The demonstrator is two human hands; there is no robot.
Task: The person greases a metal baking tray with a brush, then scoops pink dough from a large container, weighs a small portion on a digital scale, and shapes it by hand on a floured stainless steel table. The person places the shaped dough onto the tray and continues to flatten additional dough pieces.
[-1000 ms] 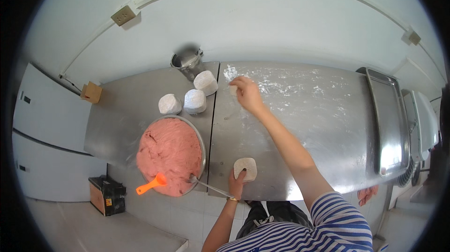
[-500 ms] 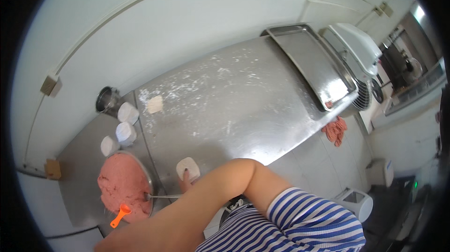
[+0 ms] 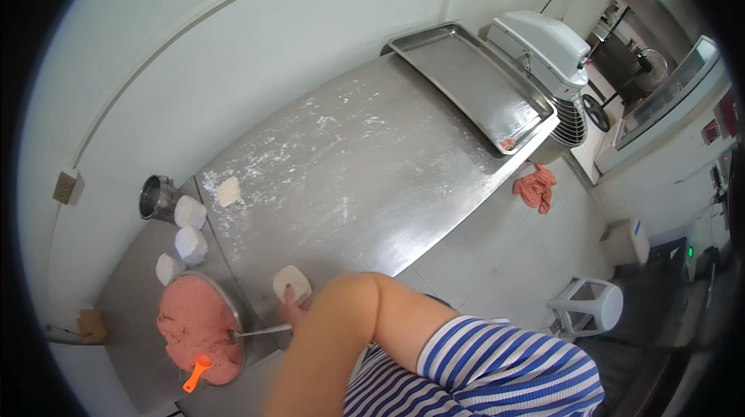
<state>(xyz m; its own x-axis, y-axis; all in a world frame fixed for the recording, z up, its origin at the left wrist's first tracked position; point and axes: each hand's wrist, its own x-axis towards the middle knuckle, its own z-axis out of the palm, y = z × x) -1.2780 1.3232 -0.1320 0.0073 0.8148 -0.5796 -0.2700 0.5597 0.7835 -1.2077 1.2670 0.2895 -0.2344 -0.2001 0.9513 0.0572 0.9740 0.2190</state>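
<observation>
My left hand [image 3: 292, 310] shows just left of my bent right arm. It holds a round, pale dough wrapper [image 3: 291, 279], thumb lying on top; the other fingers are mostly hidden. My right forearm [image 3: 322, 359] runs from the elbow down past the lower edge, so the right hand is out of the picture. Left of the wrapper stands a metal bowl [image 3: 243, 320] heaped with pink minced filling [image 3: 195, 316]. An orange scoop [image 3: 199, 374] lies on the filling's near side. A utensil with a thin metal handle [image 3: 264, 331] sticks out of the bowl toward my left hand.
Several white wrapped stacks [image 3: 191, 245] and a metal pot [image 3: 158, 198] stand beyond the bowl. A flat dough piece [image 3: 229, 192] lies on the flour-dusted steel table [image 3: 365, 184]. Metal trays [image 3: 473, 83] rest at the far right, beside a white mixer [image 3: 539, 48]. A stool [image 3: 587, 304] stands on the floor.
The whole view has shifted, moving the table and bowl leftward in the picture. My right forearm has swung from the lower left to a steeper angle. The wrapper stays in my left hand.
</observation>
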